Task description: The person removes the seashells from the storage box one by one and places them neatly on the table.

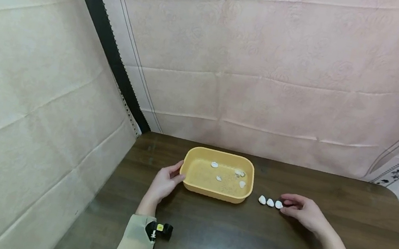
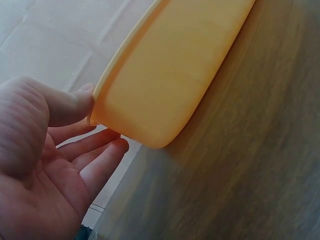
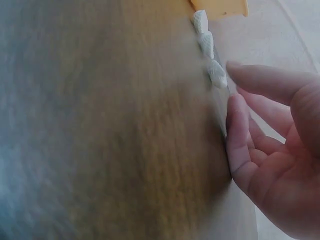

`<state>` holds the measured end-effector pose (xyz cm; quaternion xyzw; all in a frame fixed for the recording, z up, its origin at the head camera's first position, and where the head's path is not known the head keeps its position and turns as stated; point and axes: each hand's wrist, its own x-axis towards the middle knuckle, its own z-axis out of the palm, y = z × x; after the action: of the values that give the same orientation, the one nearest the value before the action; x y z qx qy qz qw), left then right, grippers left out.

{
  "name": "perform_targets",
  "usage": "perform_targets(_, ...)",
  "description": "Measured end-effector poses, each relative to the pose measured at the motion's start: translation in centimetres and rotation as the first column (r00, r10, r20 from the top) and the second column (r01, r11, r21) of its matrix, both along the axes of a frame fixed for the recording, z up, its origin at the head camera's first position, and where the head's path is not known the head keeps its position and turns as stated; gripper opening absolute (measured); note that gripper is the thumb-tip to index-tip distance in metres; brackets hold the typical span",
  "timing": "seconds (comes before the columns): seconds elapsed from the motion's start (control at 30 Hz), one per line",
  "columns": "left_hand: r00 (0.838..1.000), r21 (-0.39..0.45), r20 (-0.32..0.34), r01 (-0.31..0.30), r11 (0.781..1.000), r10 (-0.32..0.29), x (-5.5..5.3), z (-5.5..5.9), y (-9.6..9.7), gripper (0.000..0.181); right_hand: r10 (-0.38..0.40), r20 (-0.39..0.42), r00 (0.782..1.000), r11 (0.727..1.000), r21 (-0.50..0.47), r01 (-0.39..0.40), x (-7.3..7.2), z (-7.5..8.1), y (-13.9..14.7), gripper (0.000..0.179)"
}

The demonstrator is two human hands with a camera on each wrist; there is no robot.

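Note:
A yellow plastic tub (image 1: 196, 189) stands on the table with several small white shells (image 1: 214, 164) scattered on its floor. My left hand (image 1: 167, 181) grips the tub's left end, thumb at the rim and fingers against the outer side; the left wrist view shows this hand (image 2: 60, 145) at the tub's corner (image 2: 160, 100). To the right of the tub lie three white ridged shells (image 1: 270, 202) in a short row. My right hand (image 1: 305, 212) is beside the rightmost shell (image 3: 217, 74), thumb tip close to it. Nothing shows between the thumb and fingers of that hand (image 3: 270, 135).
The dark wooden table (image 1: 220, 238) runs back to a wall hung with pale cloth (image 1: 269, 87). Another cloth-covered side (image 1: 42, 138) borders the table on the left. Each wrist wears a black camera mount (image 1: 165, 230).

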<state>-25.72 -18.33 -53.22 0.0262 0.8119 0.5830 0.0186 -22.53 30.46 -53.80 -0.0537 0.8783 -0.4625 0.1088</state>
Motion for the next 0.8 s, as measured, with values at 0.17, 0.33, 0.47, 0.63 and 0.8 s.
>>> perform_targets(0.17,1.0,-0.004,-0.011,0.001,1.0,-0.001,0.0,0.0,0.0,0.057,-0.033,-0.046,0.998,0.999,0.015,0.033,0.0,0.2,-0.6,0.055)
perform_targets(0.33,1.0,-0.009,-0.015,0.006,1.0,-0.006,0.0,0.0,0.0,0.057,-0.065,-0.109,0.992,0.998,-0.023,0.063,-0.1,1.1,-1.9,0.053)
perform_targets(0.47,1.0,-0.013,-0.022,0.006,1.0,-0.006,0.0,0.0,0.1,0.057,-0.092,-0.149,0.985,0.994,-0.08,0.081,-0.5,2.2,-3.5,0.051)
perform_targets(0.63,0.999,-0.015,-0.041,0.009,1.0,-0.01,-0.1,0.1,0.1,0.055,-0.115,-0.178,0.977,0.986,-0.144,0.089,-1.0,3.5,-6.1,0.047)
perform_targets(0.8,1.0,-0.013,-0.02,-0.003,1.0,0.003,0.1,0.1,0.1,0.056,-0.12,-0.21,0.97,0.975,-0.21,0.075,-1.6,4.2,-9.2,0.041)
